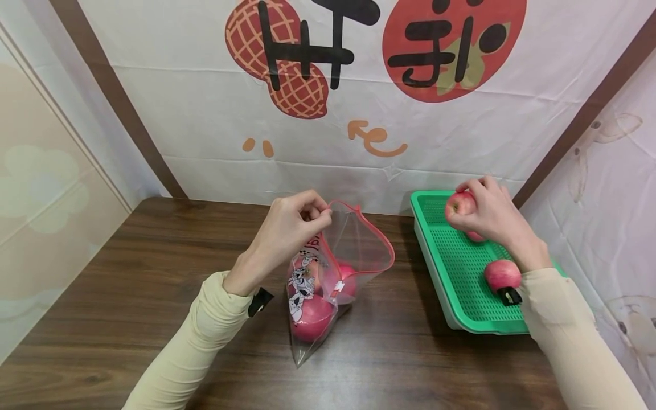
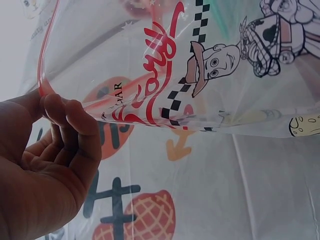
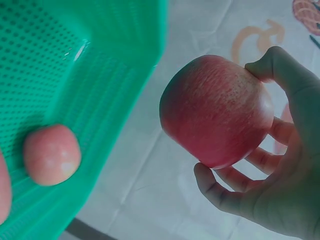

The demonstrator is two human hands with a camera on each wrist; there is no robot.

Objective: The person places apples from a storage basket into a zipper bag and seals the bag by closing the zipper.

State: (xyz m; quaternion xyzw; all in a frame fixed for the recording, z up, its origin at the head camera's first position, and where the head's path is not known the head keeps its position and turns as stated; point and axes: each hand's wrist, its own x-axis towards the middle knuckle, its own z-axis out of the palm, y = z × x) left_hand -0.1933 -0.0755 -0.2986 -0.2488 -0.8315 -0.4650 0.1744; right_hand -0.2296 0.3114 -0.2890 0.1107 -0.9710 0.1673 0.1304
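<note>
One clear zipper bag (image 1: 330, 276) is gaping rightward, toward a held red apple (image 1: 456, 204) well apart from it.
Nearest, several bagged apples (image 1: 312, 319) are bulging the lower part on the wood-grain table (image 1: 128, 307). Beyond them, the left hand (image 1: 294, 222) is pinching the bag's red edge, thumb meeting fingers. Farther right, the right hand (image 1: 494, 213) is clamping the held apple, which is showing no long axis; thumb and spread fingers are bracketing it over the far part of the green basket (image 1: 445, 267), where two loose apples (image 1: 501, 274) are lying.
</note>
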